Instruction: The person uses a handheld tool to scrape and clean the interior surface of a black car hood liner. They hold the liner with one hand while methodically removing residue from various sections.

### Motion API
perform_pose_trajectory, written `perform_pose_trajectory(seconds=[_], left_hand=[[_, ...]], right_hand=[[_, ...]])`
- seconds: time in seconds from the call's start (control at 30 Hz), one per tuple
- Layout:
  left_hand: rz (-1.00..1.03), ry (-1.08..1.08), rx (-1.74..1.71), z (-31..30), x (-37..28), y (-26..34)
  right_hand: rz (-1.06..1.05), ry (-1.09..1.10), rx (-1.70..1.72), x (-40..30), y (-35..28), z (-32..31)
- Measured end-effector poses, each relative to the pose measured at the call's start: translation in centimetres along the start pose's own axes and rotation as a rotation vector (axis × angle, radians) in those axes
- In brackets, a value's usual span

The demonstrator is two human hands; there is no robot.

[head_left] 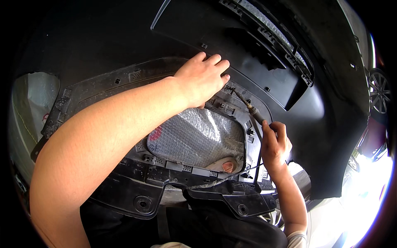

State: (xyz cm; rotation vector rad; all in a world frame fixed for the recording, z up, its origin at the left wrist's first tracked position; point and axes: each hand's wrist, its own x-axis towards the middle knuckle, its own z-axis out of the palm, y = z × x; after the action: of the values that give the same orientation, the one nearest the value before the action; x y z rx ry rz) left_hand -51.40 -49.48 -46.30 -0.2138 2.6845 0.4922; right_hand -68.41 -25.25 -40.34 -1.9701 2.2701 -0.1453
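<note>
My left hand (201, 79) lies across the black plastic frame (183, 66) on the inner side of a car bumper cover (102, 37). Its fingers reach over the frame's upper border, and their tips are partly hidden. In my right hand (275, 144) is a soldering iron (256, 114), held by its grey handle. The thin tip points up and left, at a perforated tab of the frame just right of my left fingers; whether it touches cannot be made out. A cord (217, 183) runs from below my right hand towards the lower left.
Bubble wrap (198, 136) shows through the frame's opening. A slatted black insert (263, 46) rises at the upper right. Bracket tabs with round holes (143, 204) stick out towards my dark-clothed lap (198, 229). A car wheel (379, 90) stands at the far right.
</note>
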Motion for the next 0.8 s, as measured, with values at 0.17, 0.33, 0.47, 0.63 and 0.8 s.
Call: perform_pose_trajectory(seconds=[0.17,0.33,0.47,0.63,0.8], left_hand=[[-0.004,0.012,-0.003,0.0,-0.1,0.0],[0.0,0.015,-0.026,0.0,-0.2,0.0],[0.007,0.036,-0.02,0.1,-0.1,-0.1],[0.009,0.038,-0.033,0.2,-0.1,-0.2],[0.008,0.059,-0.032,0.5,-0.1,-0.2]], right_hand=[[0.017,0.028,0.012,0.1,0.0,0.1],[0.135,0.048,0.12,0.2,-0.4,0.0],[0.297,0.061,0.258,0.8,-0.4,-0.9],[0.397,-0.059,0.361,2.7,-0.4,-4.0],[0.363,-0.205,0.297,4.2,-1.7,-6.2]])
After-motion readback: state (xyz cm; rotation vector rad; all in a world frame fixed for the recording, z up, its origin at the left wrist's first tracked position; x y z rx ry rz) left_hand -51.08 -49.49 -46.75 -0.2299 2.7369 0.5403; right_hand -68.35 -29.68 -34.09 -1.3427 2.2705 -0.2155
